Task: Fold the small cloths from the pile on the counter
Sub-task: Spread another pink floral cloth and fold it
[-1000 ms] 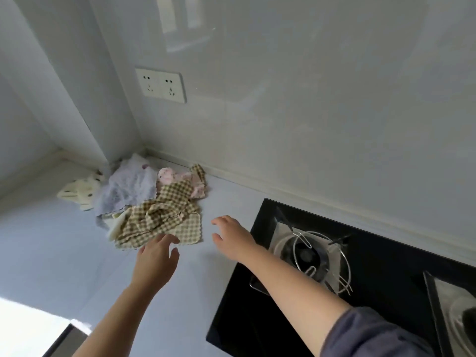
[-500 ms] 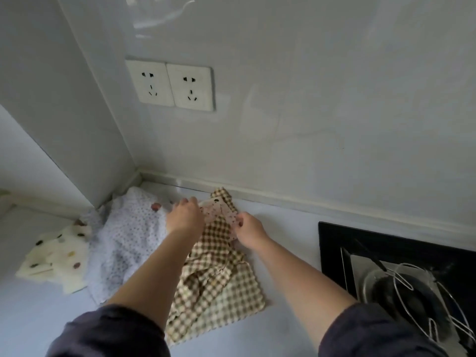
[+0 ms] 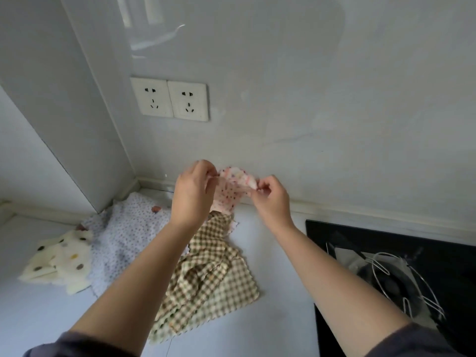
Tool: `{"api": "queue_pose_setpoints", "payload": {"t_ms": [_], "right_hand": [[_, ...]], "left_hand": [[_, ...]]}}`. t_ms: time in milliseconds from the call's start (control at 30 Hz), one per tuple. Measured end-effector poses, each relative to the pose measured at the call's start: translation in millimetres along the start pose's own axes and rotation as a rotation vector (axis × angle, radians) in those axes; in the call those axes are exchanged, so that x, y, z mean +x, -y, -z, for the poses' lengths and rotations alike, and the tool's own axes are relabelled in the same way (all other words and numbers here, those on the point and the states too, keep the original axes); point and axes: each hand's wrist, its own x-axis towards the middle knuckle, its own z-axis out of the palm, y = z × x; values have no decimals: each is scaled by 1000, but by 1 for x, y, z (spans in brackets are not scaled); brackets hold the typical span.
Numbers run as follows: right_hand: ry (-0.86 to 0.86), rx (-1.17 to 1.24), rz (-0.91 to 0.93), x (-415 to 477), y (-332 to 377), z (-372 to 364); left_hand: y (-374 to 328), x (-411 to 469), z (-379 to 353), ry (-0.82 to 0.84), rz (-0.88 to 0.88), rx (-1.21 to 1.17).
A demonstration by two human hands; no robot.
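Raised from the heap since half a second earlier, a small white cloth with pink scalloped edging and red dots hung between the person's two hands, in front of the foot of the pale wall and above the back of the pile. The left grip pinched the cloth's upper left edge between thumb and fingertips, back of the hand to the camera, bare forearm stretching forward from the lower left. The right grip pinched the upper right corner with curled fingers, wrist slightly bent, forearm reaching in from the lower right. Whether the cloth's lower edge touched the pile could not be told.

Beneath the hands, a crumpled brown-and-cream checked cloth lay on the white table. A lavender cloth with fine dark dots sat beside it to the left, toward the corner, and a cream cloth with large coloured spots lay further left again, overlapping it. A double white wall socket sat above the pile. A black glass hob with a wire pan support occupied the right.
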Motion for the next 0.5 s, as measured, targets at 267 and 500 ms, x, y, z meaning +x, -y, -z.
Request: {"api": "queue_pose_setpoints", "payload": {"t_ms": [267,500], "right_hand": [[91,-92,157,-39,-56,32],[228,-75,241,-81,-108,35]], "left_hand": [[8,-65,-32,80,-121,241],[27,-138,-62,-28,-258,373]]}}
